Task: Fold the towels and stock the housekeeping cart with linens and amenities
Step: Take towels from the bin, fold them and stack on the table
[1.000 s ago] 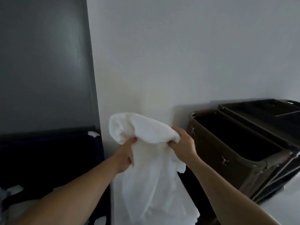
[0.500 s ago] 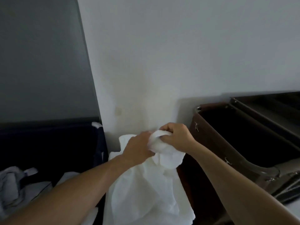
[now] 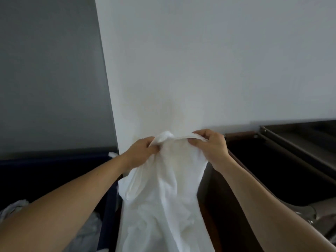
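A white towel (image 3: 163,193) hangs in front of me, held up by its top edge against the white wall. My left hand (image 3: 143,150) grips a bunched corner of that edge. My right hand (image 3: 211,144) pinches the edge a short way to the right, thumb under the cloth. The stretch of edge between the hands is pulled nearly straight. The towel's lower part drops out of view at the bottom. The brown housekeeping cart (image 3: 272,160) stands right of the towel, its dark open bin just behind my right hand.
A dark blue bin (image 3: 54,171) stands at the left against a grey wall, with crumpled white linen (image 3: 16,210) inside at the lower left. A white wall corner (image 3: 109,106) runs down between the bin and the towel.
The hands, close together on a bunched towel half a second ago, have lifted and moved apart, drawing the top edge out straight. The view has tilted up.
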